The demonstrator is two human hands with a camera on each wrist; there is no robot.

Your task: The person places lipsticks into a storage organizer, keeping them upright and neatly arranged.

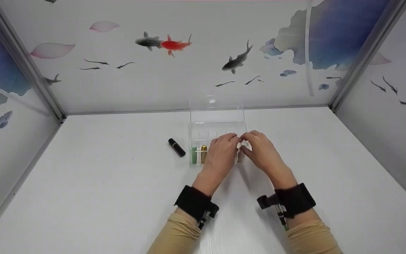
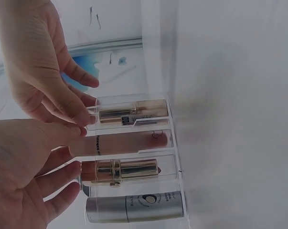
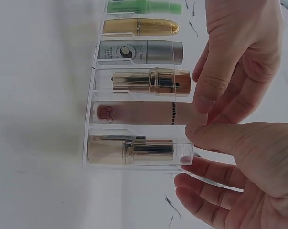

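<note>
A clear hinged box [image 1: 190, 135] holds several lip products in a row, its lid raised at the back. My left hand [image 1: 222, 151] pinches the top end of a pale pink lip gloss tube [image 2: 129, 143] standing in a slot. Beside it my right hand [image 3: 249, 176] rests its thumb at the edge of that tube, with fingers spread behind the box's right end. A beige-and-gold lipstick [image 3: 129, 150] stands in the end slot, near the right fingers. On the tube's other side are a rose-gold lipstick [image 3: 151, 82] and a silver tube [image 2: 134, 207].
A black lipstick [image 1: 177, 147] lies on the white table [image 1: 118, 197], left of the box. Farther left in the row stand a green tube [image 1: 194, 155] and a gold tube [image 1: 203, 154]. Printed panels [image 1: 118, 84] enclose the back and sides.
</note>
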